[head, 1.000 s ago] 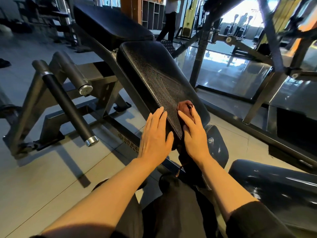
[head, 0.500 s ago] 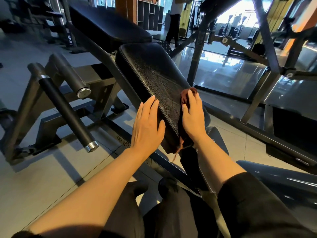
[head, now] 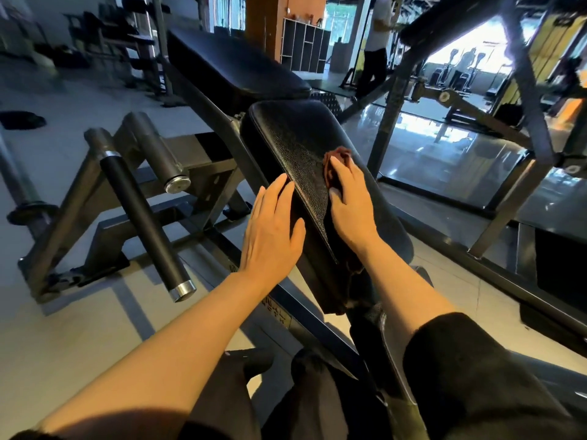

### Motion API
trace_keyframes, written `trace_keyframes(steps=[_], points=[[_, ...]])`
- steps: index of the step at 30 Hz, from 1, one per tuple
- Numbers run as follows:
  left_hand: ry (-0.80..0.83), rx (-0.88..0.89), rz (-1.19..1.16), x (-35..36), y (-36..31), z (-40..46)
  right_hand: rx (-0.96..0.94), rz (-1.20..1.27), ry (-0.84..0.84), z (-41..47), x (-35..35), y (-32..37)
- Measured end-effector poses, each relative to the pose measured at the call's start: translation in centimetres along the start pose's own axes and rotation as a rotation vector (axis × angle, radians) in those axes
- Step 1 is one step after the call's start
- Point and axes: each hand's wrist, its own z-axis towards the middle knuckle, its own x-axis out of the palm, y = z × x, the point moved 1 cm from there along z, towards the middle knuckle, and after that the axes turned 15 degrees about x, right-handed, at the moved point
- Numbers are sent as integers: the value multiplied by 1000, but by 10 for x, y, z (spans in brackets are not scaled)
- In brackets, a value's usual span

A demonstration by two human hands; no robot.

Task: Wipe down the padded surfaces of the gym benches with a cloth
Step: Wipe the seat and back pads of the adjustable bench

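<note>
Right grip point(head: 351, 204) flat on cloth point(head: 338, 160)

Person, seen from above: both forearms bare; black sleeve point(head: 470, 360) pushed up past the right elbow; dark trousers point(head: 305, 404); dark shoes point(head: 254, 360).
</note>
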Motion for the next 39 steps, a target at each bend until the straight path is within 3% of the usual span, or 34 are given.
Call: trace_keyframes(steps=[5,8,11,23,33,39], points=[[14,12,-15,1,2,1,-250,84,74,-23,3,9],[-1,40,-12,-3,5,2,-164,172,-54,1,-2,13],[-13,49,0,-10,9,2,-96,59,-12,24,5,23],[27,48,-17,2,-15,-7,-240,-3,68,-27,3,-2],[75,126,-54,22,-60,-47,-61,2,-29,-99,-28,-71],[35,128,-123,17,-69,-43,135,1,-281,-82,-50,-59]])
